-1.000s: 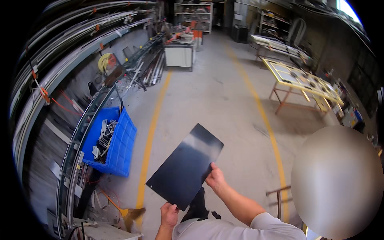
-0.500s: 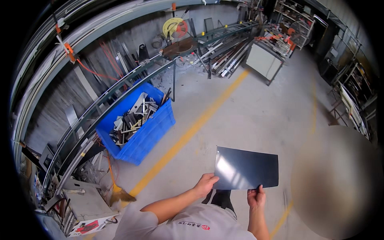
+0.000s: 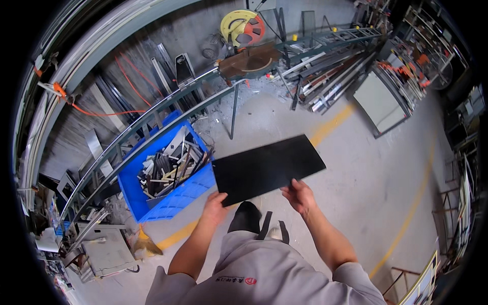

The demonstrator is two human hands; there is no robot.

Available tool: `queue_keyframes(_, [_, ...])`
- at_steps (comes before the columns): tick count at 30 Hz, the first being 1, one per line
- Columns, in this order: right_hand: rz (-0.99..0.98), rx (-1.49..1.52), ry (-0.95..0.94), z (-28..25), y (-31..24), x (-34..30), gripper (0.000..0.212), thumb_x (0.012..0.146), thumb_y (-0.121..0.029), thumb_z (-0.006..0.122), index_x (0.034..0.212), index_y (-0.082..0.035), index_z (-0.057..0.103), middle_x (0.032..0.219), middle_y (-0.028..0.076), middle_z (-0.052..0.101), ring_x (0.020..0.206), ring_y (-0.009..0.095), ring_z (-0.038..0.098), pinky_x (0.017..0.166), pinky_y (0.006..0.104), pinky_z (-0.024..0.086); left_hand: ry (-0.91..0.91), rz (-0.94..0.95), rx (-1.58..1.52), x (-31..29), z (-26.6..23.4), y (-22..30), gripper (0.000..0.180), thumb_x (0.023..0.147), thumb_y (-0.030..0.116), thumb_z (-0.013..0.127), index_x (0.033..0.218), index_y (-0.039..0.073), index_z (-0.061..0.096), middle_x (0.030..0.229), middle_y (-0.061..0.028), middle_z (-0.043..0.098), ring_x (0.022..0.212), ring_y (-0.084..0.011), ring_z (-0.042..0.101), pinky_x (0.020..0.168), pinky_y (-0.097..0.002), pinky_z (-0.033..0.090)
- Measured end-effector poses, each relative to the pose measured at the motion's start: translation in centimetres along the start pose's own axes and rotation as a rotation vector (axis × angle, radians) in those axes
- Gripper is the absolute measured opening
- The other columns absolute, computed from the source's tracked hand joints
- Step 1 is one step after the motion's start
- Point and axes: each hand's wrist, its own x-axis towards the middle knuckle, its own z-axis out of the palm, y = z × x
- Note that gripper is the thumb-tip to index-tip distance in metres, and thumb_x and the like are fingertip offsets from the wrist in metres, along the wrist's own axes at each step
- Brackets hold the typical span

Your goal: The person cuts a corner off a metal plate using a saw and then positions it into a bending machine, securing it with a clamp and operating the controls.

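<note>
A thin, flat, black rectangular panel [image 3: 268, 169] is held out in front of me, above the floor. My left hand [image 3: 216, 206] grips its near left corner, thumb on top. At the near edge, right of its middle, my right hand [image 3: 300, 195] pinches the panel with the thumb over the top face. Both hands' remaining fingers are partly hidden beneath it. The panel's far left corner comes close, in the picture, to a blue plastic bin [image 3: 173, 206] filled with offcuts [image 3: 170, 165].
A miter saw [image 3: 249, 60] with a yellow and red guard stands on a long metal rack at the left wall. Metal profiles [image 3: 330, 81] lie heaped beyond it. A white-sided bench [image 3: 381, 99] stands far right. A broom [image 3: 146, 244] rests near the bin.
My view has swung to the right. The panel has tilted, its right end now farther away, and its glossy reflection is gone. Both hands keep hold of it, and a foot shows below.
</note>
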Motion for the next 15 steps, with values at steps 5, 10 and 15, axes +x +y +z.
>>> queue_keyframes(5, [0.104,-0.118,-0.154,8.6,-9.4,21.5,0.013,0.101,-0.014,0.052,0.096,-0.002,0.049,0.088,0.016,0.061,0.078,0.027,0.067,0.069,0.0385,0.057,0.067,0.194,-0.092,18.3,1.0,7.5,0.040,0.087,0.000,0.055,0.127,0.000,0.058,0.125,-0.0130,0.062,0.116,-0.0289,0.059,0.101,-0.0493,0.047])
queue_keyframes(10, [0.186,-0.230,-0.101,18.1,-13.8,42.9,0.015,0.101,-0.014,0.052,0.096,-0.001,0.052,0.086,0.015,0.063,0.076,0.025,0.066,0.066,0.0353,0.055,0.081,0.313,-0.228,37.7,-0.9,15.0,0.031,0.088,-0.002,0.056,0.118,0.001,0.062,0.116,-0.0126,0.066,0.109,-0.0271,0.063,0.095,-0.0413,0.050])
queue_keyframes(15, [0.252,-0.285,-0.019,22.9,-15.0,60.0,0.015,0.100,-0.016,0.057,0.092,-0.003,0.058,0.083,0.012,0.066,0.071,0.022,0.066,0.062,0.0327,0.055,0.287,0.236,-0.098,52.8,-6.2,21.0,0.025,0.086,-0.001,0.060,0.111,0.002,0.064,0.110,-0.0112,0.068,0.103,-0.0254,0.065,0.094,-0.0394,0.052])
